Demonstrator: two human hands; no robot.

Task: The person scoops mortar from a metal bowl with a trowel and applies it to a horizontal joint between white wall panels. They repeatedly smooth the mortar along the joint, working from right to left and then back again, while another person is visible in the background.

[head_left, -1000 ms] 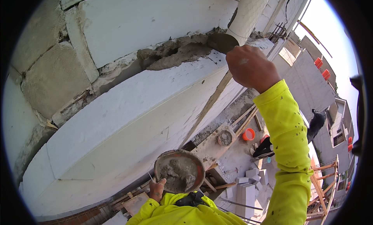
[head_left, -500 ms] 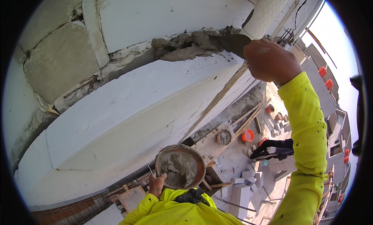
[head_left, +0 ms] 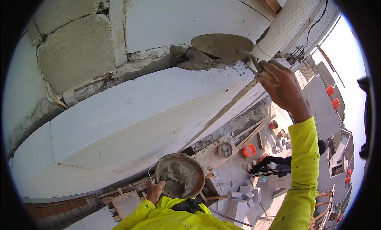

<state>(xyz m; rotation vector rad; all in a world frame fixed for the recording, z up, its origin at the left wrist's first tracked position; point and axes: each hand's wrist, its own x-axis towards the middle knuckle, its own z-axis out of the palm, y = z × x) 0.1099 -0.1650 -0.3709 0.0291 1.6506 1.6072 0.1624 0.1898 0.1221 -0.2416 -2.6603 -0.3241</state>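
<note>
Trowel (head_left: 220,43) is tilting its broad, mortar-smeared blade toward the camera, just above the right end of a rough joint (head_left: 147,71) that is running between an upper white block (head_left: 190,19) and the pale ledge (head_left: 135,99) below it. The right hand (head_left: 285,85) is reaching up and curling its fingers closed around the trowel's handle, and the blade is pointing left. Lumpy grey mortar (head_left: 196,60) is sitting in the joint beside the blade's lower edge (whether the steel is touching it, I cannot tell), and some is lying over the ledge's back edge. To the right of the blade, a round column (head_left: 291,25) wrapped in mesh is rising past the wall.

Near the lower edge of the view, the left hand (head_left: 154,191) is gripping the left rim of a round bucket (head_left: 201,178), its thumb reaching over the edge while its other fingers are mostly hiding from sight. The bucket is carrying a heap of wet mix (head_left: 174,178), and its thin wire bail (head_left: 149,173) is standing out at the left.

Far below, an orange bucket (head_left: 245,152) is standing near some planks (head_left: 251,135), and a co-worker (head_left: 272,164) in dark clothing is showing partly behind the yellow right sleeve (head_left: 303,166).
</note>
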